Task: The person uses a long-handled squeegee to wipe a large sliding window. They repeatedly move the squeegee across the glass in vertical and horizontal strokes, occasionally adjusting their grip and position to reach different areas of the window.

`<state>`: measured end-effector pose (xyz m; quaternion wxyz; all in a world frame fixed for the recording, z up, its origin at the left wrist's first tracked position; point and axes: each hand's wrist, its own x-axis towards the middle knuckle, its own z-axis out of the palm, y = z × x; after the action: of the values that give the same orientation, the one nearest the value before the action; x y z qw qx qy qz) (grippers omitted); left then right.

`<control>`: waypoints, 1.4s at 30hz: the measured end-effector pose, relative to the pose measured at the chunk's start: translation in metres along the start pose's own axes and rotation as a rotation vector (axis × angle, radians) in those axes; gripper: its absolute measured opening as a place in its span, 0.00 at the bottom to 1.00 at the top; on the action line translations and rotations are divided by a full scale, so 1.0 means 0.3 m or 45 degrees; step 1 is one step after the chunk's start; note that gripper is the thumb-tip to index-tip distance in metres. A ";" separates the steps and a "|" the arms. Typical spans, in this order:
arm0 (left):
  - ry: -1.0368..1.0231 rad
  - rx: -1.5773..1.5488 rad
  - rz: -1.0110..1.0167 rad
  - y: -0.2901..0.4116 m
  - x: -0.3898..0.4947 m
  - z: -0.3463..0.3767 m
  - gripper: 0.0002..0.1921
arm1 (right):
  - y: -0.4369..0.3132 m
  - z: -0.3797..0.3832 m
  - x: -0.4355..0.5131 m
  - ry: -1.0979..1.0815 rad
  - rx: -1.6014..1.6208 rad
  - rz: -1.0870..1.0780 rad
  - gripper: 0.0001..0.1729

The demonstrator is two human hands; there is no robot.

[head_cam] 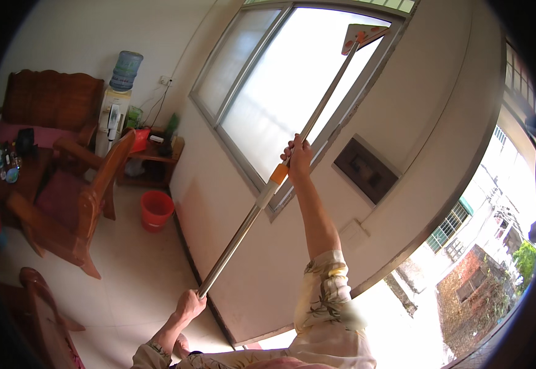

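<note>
Both my hands grip a long telescopic metal pole (pixel 233 246) that slants up to the right. My left hand (pixel 189 304) is closed around its lower end. Higher up, just above the orange and white locking collar (pixel 278 174), my right hand (pixel 298 154) holds the thinner section. At the pole's top is a triangular flat mop head (pixel 359 38) with an orange joint. It lies over the upper right corner of the bright window pane (pixel 291 83), by the metal frame; whether it touches the glass I cannot tell.
A red bucket (pixel 156 212) stands on the tiled floor by the wall. Left are a wooden armchair (pixel 90 207), a cluttered table (pixel 33 168) and a water dispenser (pixel 111 108). A dark metal-framed panel (pixel 365 168) is on the wall right of the window. An opening to the outdoors lies right.
</note>
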<state>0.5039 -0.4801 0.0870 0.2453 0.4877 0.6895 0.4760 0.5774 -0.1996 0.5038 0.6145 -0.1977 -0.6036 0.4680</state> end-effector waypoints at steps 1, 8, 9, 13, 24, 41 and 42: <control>0.010 0.014 0.005 -0.024 -0.028 0.012 0.16 | 0.017 -0.006 -0.030 -0.002 0.008 0.022 0.10; -0.180 0.032 -0.293 -0.226 -0.283 0.018 0.15 | 0.156 -0.046 -0.320 -0.022 0.110 0.159 0.10; -0.208 0.000 -0.309 -0.256 -0.339 0.009 0.16 | 0.176 -0.053 -0.372 -0.038 0.130 0.174 0.10; -0.192 0.040 -0.360 -0.337 -0.537 0.000 0.20 | 0.242 -0.082 -0.562 -0.080 0.244 0.311 0.10; -0.324 -0.090 -0.584 -0.576 -0.984 -0.126 0.19 | 0.449 -0.118 -0.943 -0.185 0.360 0.678 0.10; -0.187 0.058 -0.660 -0.699 -1.031 -0.027 0.20 | 0.367 0.099 -0.893 -0.544 0.490 0.933 0.05; -0.139 0.011 -0.623 -0.700 -0.970 -0.005 0.17 | 0.340 0.105 -0.839 -0.519 0.404 0.880 0.05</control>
<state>0.5282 -0.7593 -0.1371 0.3880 0.3322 0.7749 0.3724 0.5559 -0.3653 0.2873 0.3125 -0.1948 -0.5316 0.7628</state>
